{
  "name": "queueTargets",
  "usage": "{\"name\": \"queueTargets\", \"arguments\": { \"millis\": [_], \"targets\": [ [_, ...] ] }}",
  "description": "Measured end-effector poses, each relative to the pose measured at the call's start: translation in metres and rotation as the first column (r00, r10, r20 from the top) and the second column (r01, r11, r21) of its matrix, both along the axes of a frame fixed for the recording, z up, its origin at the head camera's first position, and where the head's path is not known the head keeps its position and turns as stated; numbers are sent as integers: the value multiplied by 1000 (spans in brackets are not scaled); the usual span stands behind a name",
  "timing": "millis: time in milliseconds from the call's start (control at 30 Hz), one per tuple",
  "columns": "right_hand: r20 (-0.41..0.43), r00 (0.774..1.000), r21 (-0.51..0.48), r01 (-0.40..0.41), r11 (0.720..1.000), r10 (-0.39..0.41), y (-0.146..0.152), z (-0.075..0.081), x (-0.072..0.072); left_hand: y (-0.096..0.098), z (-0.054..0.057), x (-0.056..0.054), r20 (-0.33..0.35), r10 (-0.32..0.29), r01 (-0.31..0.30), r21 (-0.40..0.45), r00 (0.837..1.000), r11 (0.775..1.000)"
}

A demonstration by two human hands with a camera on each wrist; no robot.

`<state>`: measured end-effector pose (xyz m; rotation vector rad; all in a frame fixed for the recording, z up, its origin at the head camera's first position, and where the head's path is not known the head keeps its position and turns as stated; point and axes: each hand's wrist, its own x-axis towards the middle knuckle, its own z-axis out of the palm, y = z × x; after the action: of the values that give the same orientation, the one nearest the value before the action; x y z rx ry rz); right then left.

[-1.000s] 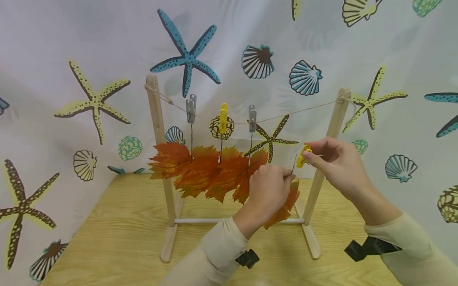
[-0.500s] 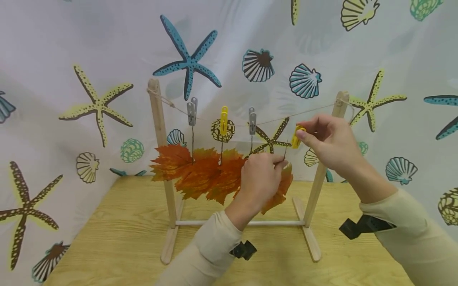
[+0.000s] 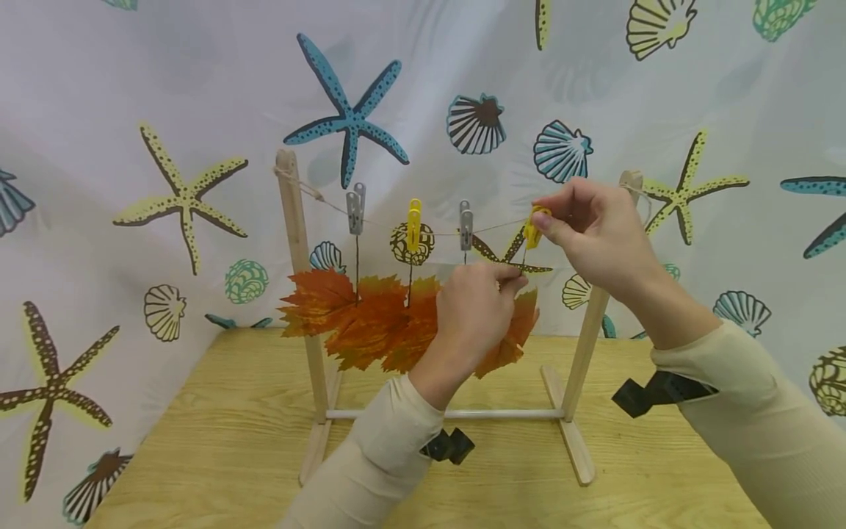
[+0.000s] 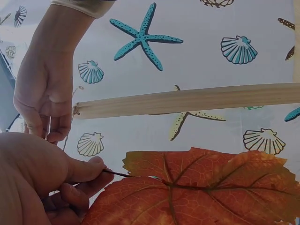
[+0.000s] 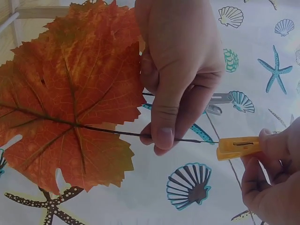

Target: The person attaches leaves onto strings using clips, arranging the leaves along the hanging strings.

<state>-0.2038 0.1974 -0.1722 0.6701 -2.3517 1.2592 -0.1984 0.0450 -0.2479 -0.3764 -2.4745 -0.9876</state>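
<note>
My left hand (image 3: 472, 308) pinches the dark stem (image 5: 112, 131) of an orange artificial maple leaf (image 5: 70, 112) between thumb and fingers. The leaf hangs below that hand, partly hidden by it in the head view. With thumb and fingertips, my right hand (image 3: 598, 239) squeezes a yellow clothespin (image 3: 535, 231) at the thin string (image 3: 499, 226). In the right wrist view the clothespin's mouth meets the tip of the stem, and the string passes close by. More orange leaves (image 3: 370, 323) hang to the left from grey (image 3: 465, 224) and yellow clothespins (image 3: 413, 225).
The string runs between two wooden posts (image 3: 294, 213) of a stand on a wood-grain table (image 3: 218, 433). A white crossbar (image 3: 502, 414) joins the posts low down. Behind hangs a white cloth (image 3: 423, 59) printed with starfish and shells.
Both hands have risen and shifted left, bringing the leaf stem and yellow clothespin up to the string. Stem and clothespin, apart before, now meet.
</note>
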Motion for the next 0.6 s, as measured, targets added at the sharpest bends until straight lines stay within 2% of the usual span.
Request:
{"name": "queueTargets", "arguments": {
  "millis": [233,467,600],
  "targets": [
    [-26,1000,-10,10,1000,-11,-8,9,-5,-2,9,-4,-27,19,-18,34,999,999],
    [-16,1000,-19,27,999,-27,-10,16,-9,-3,9,-10,-55,18,-11,130,998,991],
    [-11,1000,-24,27,999,-27,-9,20,-8,-3,9,-11,-40,11,-5,129,999,992]
  ]
}}
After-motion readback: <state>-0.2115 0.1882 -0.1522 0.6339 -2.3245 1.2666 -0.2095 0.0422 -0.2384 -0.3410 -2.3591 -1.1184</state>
